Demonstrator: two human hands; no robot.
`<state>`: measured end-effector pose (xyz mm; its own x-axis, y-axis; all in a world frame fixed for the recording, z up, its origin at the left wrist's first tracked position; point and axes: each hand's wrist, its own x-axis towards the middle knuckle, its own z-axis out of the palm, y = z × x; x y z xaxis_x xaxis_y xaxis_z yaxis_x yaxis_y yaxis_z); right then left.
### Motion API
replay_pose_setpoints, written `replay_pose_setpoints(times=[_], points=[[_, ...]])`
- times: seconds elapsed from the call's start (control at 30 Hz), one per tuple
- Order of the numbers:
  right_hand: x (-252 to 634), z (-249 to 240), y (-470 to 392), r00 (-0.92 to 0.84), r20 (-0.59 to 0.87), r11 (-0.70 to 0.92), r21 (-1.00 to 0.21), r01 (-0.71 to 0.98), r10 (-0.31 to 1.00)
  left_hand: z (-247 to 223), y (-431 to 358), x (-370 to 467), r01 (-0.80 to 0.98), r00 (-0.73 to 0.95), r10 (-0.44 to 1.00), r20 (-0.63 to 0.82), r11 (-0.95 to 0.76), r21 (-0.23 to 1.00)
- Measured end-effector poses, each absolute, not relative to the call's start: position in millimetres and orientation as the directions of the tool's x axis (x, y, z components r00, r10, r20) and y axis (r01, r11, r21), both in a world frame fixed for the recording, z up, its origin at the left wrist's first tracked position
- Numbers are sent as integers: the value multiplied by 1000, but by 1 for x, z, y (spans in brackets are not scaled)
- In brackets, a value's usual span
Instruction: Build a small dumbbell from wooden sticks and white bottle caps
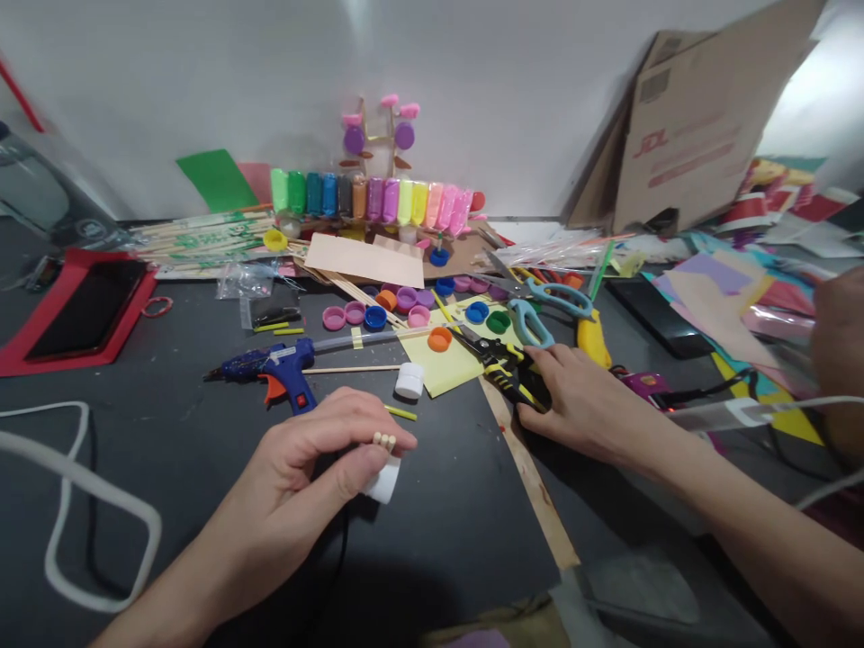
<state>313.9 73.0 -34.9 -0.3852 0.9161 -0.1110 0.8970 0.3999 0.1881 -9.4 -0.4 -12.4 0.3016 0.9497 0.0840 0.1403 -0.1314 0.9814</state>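
Note:
My left hand is closed, pinching a few short wooden sticks side by side between thumb and forefinger. A white piece shows just below the sticks; whether it is joined to them I cannot tell. My right hand is wrapped round the black and yellow handles of the pliers, whose jaws point away to the left over a yellow paper sheet. Close to the left hand lie a white cap and a blue glue gun. Light blue scissors rest beyond the pliers.
Colourful bottle caps lie mid-table, with clay packs behind. A phone sits on red paper at left. A cardboard sheet leans at right. A white cable loops at front left. Another person's arm enters at right.

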Motion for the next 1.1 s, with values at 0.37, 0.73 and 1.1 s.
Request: replay_pose_setpoints(times=[0.37,0.73,1.1], points=[[319,-39,61,-351,-83,360,191,913,933,-12,-2,-9,123,340,936,89,-138,983],[296,2,38,-605,142,607,-382,697,784,-10,5,-14,-28,582,812,-43,73,997],[267,-3,43,-727,101,676,-472,566,680,-23,9,-16,-272,521,779,-349,539,797]])
